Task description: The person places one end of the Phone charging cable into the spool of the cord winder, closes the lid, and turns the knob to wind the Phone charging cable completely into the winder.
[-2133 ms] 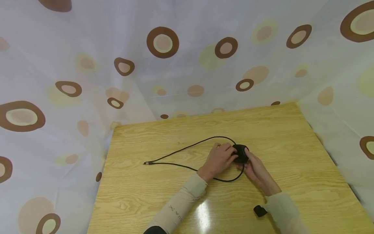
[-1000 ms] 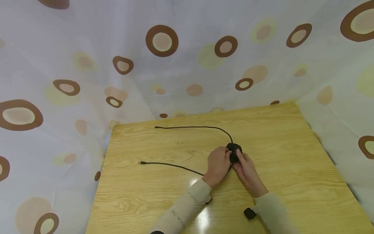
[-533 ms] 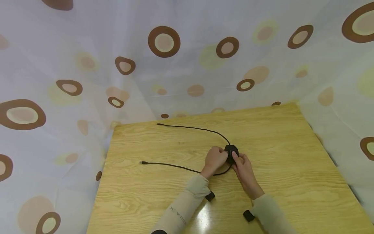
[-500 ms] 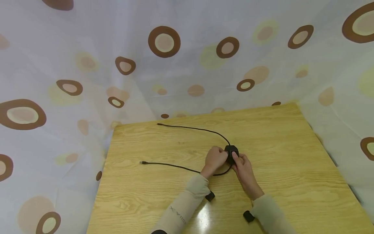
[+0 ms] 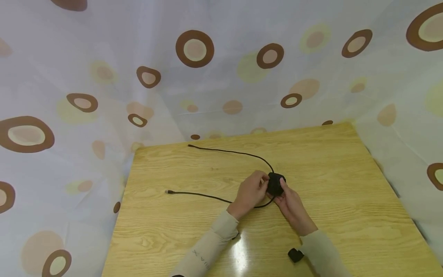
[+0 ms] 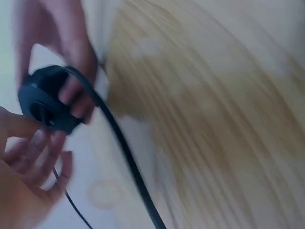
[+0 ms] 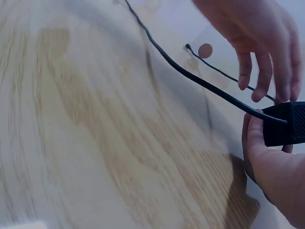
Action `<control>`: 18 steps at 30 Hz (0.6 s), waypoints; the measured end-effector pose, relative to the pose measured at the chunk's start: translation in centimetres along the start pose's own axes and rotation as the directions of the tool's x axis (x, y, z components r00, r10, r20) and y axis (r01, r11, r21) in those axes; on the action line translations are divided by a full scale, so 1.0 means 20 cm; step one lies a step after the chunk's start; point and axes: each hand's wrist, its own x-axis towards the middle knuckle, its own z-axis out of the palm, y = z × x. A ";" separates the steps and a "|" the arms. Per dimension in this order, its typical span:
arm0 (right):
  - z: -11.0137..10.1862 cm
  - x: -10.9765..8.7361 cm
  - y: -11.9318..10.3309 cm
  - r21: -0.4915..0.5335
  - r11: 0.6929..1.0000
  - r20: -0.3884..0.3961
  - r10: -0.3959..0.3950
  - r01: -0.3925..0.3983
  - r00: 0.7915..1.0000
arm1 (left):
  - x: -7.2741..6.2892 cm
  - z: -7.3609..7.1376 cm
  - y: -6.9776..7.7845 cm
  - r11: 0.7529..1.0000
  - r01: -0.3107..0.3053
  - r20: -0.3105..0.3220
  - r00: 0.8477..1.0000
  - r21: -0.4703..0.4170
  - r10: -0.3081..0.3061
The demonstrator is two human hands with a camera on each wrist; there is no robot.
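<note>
A small black box with angled corners [image 5: 276,184] is held just above the table, with a black cable [image 5: 207,196] running out of it on two sides. My right hand [image 5: 292,207] grips it from the right, thumb across the front and fingers behind. At its left edge are the bent thumb and fingers of my left hand [image 5: 248,192], pinching there. In the left wrist view, the left fingertips meet the box [image 6: 50,95] beside a recess where a cable enters. From the right wrist, the box [image 7: 281,126] shows a ribbed face, partly cut off.
One cable end, a metal-tipped plug [image 5: 169,191], lies at the left of the wooden table [image 5: 346,184]. The other plug [image 5: 191,146] lies near the back edge. Patterned white sheeting [image 5: 221,84] surrounds the table. A black wrist-worn piece [image 5: 295,255] is at the right sleeve.
The two plug ends, together at first, now lie apart, one moved to the back. Both hands and the box have shifted slightly left overall. The left hand has turned at the box's edge.
</note>
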 end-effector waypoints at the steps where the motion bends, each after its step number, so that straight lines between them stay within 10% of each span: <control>1: -0.01 0.00 0.00 0.024 1.000 0.016 -0.002 0.001 1.000 | 0.00 0.00 -0.01 0.995 -0.084 -0.014 0.996 0.060 0.085; 8: -0.02 0.00 -0.01 0.185 0.982 0.082 0.014 -0.029 0.997 | -0.01 0.00 -0.10 0.807 -0.448 -0.039 0.866 0.386 0.499; 14: -0.03 -0.01 0.00 0.268 0.960 0.142 0.049 -0.086 0.989 | 0.01 -0.04 -0.16 0.607 -0.561 0.017 0.742 0.563 0.670; 18: -0.04 -0.01 0.00 0.283 0.955 0.233 0.024 -0.092 0.972 | 0.03 -0.08 -0.17 0.518 -0.628 0.079 0.677 0.581 0.732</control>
